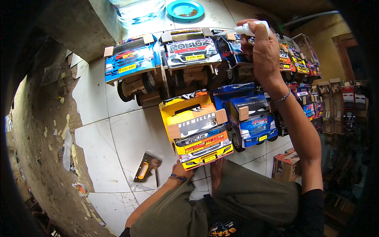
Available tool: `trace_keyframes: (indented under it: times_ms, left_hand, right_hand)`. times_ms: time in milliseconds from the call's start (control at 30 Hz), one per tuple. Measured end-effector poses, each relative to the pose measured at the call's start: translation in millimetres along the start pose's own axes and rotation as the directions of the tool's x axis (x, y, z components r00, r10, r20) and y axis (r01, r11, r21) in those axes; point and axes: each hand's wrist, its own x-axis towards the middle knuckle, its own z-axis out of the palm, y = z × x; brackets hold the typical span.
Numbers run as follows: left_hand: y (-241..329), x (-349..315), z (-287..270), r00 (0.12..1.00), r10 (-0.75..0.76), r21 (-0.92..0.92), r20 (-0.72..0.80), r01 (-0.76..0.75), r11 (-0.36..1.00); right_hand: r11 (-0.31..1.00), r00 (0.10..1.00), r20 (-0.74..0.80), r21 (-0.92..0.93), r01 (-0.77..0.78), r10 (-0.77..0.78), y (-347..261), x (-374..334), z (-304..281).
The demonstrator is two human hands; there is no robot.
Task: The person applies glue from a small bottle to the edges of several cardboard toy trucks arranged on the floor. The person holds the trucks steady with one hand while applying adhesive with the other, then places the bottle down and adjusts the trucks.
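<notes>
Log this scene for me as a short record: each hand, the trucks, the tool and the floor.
Left hand: at the yellow toy truck's lower edge, fingers partly hidden
Right hand: raised, holding a white bottle
Beside yellow truck: dark blue toy truck, on its right
Behind: row of toy trucks
Tool: staple gun, left of the yellow truck
Floor: white tiles, some cracked

Truck [203,136] between stapler [150,160] and, seemingly, box [285,166].
</notes>
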Motion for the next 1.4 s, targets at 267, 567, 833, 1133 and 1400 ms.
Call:
trace_keyframes:
  times_ms: [267,567,833,1133,1400]
  left_hand:
    - [-10,0,8,1.000,0.004,0.013,0.005,-0.004,1.000]
    - [-8,0,5,0.974,0.199,0.163,-0.108,-0.180,0.970]
    - [-23,-2,17,0.958,0.271,0.248,-0.098,-0.240,0.939]
    - [-23,0,18,0.993,0.117,0.045,-0.035,-0.115,0.992]
    - [-18,2,11,0.999,0.048,-0.024,0.021,-0.048,0.999]
  right_hand:
    - [0.998,0.999,-0.036,-0.060,0.019,-0.021,4,-3,3]
    - [0.995,0.999,-0.030,-0.095,-0.033,0.030,5,2,1]
    - [0.996,1.000,-0.007,-0.084,-0.017,0.017,7,2,0]
    - [0.995,1.000,0.007,-0.101,0.020,-0.019,8,2,-1]
    - [0.997,0.999,0.027,-0.076,0.020,-0.018,6,2,-1]
